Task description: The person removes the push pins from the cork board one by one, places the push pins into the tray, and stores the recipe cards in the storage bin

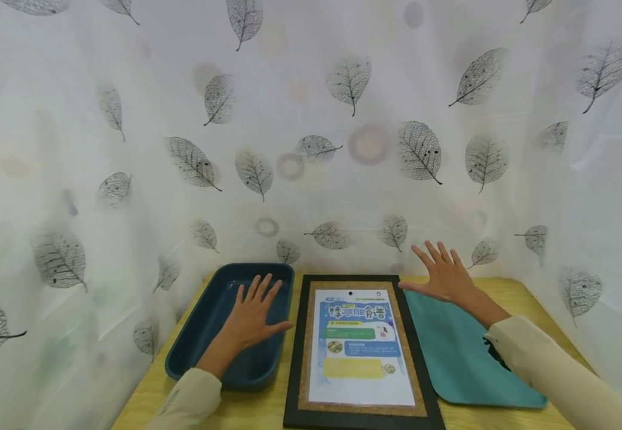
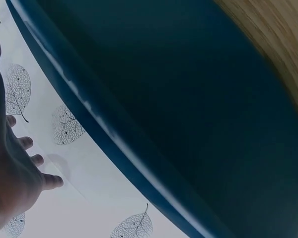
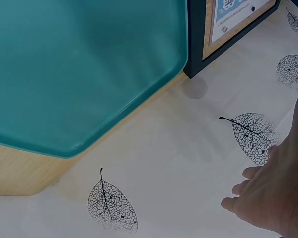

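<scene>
My left hand (image 1: 250, 319) hovers over the dark blue rectangular tub (image 1: 183, 334), its fingers spread and nothing in it. In the left wrist view the same tub (image 2: 188, 109) fills most of the picture, with the hand at the left edge. My right hand (image 1: 444, 279) is raised above the far part of the teal tray (image 1: 461, 352), fingers spread, holding nothing. Between the hands lies a black-framed cork board (image 1: 302, 358) with a printed sheet (image 1: 361, 388) on it. The sheet carries Chinese text and coloured boxes, and two small pins show near its top.
All three items lie on a light wooden table (image 1: 246, 412). A white curtain (image 1: 311, 197) printed with grey leaves hangs behind the table and along both sides. A small dark object (image 1: 496, 353) shows at the right sleeve's cuff.
</scene>
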Tool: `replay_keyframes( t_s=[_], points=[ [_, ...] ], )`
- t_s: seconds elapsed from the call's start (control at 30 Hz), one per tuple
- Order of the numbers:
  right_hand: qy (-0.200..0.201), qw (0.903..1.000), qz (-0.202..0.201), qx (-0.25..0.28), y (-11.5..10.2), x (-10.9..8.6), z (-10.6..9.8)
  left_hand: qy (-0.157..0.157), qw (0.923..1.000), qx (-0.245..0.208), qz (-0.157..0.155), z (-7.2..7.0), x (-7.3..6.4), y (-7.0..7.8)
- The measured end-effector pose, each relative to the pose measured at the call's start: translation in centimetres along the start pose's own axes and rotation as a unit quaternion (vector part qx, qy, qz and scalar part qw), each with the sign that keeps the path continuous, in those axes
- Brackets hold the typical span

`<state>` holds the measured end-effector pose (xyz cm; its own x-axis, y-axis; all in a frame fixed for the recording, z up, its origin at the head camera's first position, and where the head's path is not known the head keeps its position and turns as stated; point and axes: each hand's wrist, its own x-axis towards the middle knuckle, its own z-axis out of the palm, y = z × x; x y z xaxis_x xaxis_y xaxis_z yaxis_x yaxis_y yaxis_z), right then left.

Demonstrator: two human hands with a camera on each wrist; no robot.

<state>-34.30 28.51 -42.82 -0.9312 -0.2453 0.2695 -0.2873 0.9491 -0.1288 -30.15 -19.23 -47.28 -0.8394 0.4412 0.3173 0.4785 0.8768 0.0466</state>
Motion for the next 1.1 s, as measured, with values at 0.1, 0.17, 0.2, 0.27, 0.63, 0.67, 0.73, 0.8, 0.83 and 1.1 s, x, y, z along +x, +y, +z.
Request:
replay_keyframes(
  t_s=[0.1,0.17,0.2,0.27,0.63,0.67,0.73,0.8,0.83,1.1],
  points=[
    [0.001,1.0,-0.003,0.002,-0.1,0.2,-0.1,-0.008,0.9999,-0.01,0.002,0.1,0.5,0.4],
    [0.001,1.0,-0.006,0.007,-0.2,0.3,-0.1,-0.015,0.9998,-0.013,0.002,0.2,0.8,0.7],
    [0.001,0.9999,-0.008,0.007,-0.2,0.4,0.0,-0.018,0.9998,-0.013,0.002,0.3,0.9,0.8],
    [0.001,0.9999,-0.013,0.009,-0.3,0.5,0.1,-0.02,0.9996,-0.017,0.002,0.4,1.0,1.0],
    [-0.008,0.9997,-0.016,0.016,-1.3,0.3,1.2,-0.047,0.9979,-0.044,0.006,1.8,0.3,2.2],
    [-0.007,0.9997,-0.016,0.015,-1.3,0.2,1.3,-0.048,0.9976,-0.05,0.006,1.8,0.3,2.4],
    [-0.011,0.9997,-0.014,0.015,-1.3,0.2,1.4,-0.052,0.9972,-0.054,0.009,1.9,0.4,2.7],
    [-0.012,0.9997,-0.013,0.015,-1.4,0.3,1.4,-0.058,0.9969,-0.053,0.011,1.9,0.5,3.0],
    [-0.012,0.9997,-0.013,0.016,-1.4,0.4,1.5,-0.06,0.9968,-0.051,0.013,1.9,0.6,3.2],
    [-0.018,0.9992,-0.017,0.032,-1.7,1.1,2.3,-0.07,0.9958,-0.057,0.016,2.2,1.2,4.2]
  ],
)
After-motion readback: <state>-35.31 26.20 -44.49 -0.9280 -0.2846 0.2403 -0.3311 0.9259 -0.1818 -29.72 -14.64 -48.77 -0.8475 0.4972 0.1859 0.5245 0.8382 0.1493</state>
